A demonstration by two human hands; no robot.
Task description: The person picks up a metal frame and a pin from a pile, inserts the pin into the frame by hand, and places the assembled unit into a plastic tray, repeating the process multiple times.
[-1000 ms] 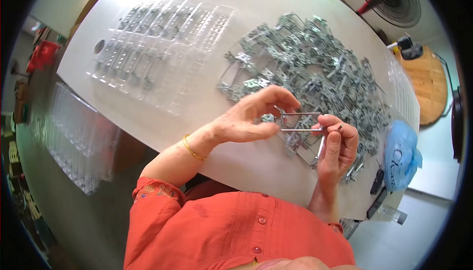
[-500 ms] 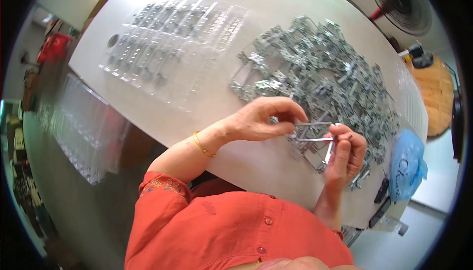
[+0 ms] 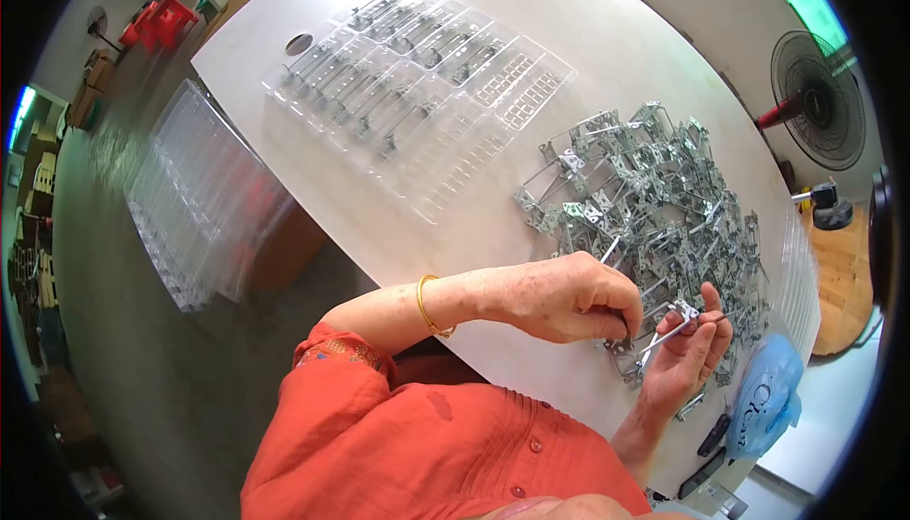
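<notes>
A silver metal bracket with a thin straight rod [image 3: 684,310] lies between the hands, pinched by the thumb and fingers of the right hand [image 3: 690,349], whose index finger stands extended. Its rod slants toward the left hand [image 3: 580,297], which has its fingertips drawn together; whether they grip anything is unclear. Just beyond both, grey metal brackets and rods [image 3: 654,188] lie heaped on the white worktop [image 3: 626,55].

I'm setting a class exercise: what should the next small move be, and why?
Probably lift the metal part away from the pile: the right hand has it in its grip, and in this view its rod overlaps crowded pieces that could snag it. Whether the left hand holds anything is unclear.
</notes>
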